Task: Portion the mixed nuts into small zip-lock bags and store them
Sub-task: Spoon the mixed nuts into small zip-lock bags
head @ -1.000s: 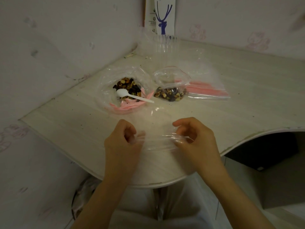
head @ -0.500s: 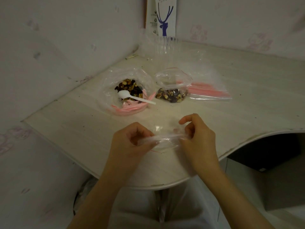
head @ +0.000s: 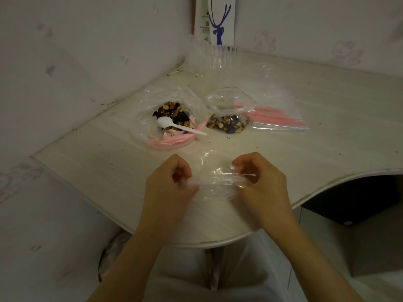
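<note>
Opening is the step in hand: you pinch an empty bag (head: pixel 214 188) at its mouth, left hand (head: pixel 168 190) on one end, right hand (head: pixel 263 188) on the other, the fingers of both hands curled onto the rim, just over the near part of the surface (head: pixel 98 162). The bag is clear, thin and crumpled, with its mouth only partly spread. Next, I judge, you must part the lips wide, then free one hand for the spoon (head: pixel 174 125). It lies on the nuts (head: pixel 172 111) in the big bag (head: pixel 144 110) beyond your left hand. A filled bag (head: pixel 229 125) sits beside it, mouth gaping.
</note>
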